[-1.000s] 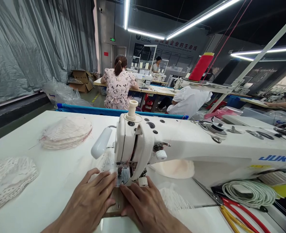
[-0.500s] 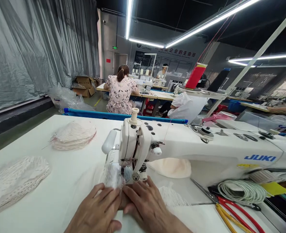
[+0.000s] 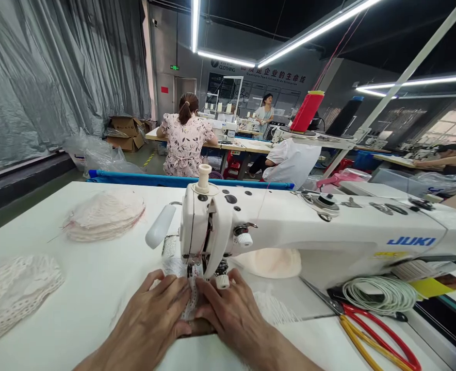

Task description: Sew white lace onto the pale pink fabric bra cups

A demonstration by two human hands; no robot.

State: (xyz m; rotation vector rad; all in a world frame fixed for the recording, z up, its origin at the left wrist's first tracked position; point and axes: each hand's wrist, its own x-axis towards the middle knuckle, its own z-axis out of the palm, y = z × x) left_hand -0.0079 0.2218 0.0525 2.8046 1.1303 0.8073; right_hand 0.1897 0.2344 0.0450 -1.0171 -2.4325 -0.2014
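Observation:
White lace fabric (image 3: pixel 191 303) runs under the needle and presser foot of a white sewing machine (image 3: pixel 309 226). On its left side, my left hand (image 3: pixel 154 312) presses the lace down, fingers bent and thumb tucked in close. My right hand (image 3: pixel 233 317) grips the other side, its fingertips just below the tension knob and partly hidden by the machine head. The two hands lie close together with the narrow lace between them. More white lace (image 3: pixel 276 309) spreads out to the right of my right hand.
Left on the table are two stacks of white lace pieces (image 3: pixel 104 219) (image 3: pixel 19 291). A cream rounded piece (image 3: pixel 276 264) lies under the machine arm. To the right are shears (image 3: pixel 383 335) with red and yellow handles and coiled pale cord (image 3: pixel 383 296). Co-workers sit beyond.
My hands have slid slightly forward towards the needle, and more lace shows between them. The view has shifted a little. A person at the back now stands more fully in sight.

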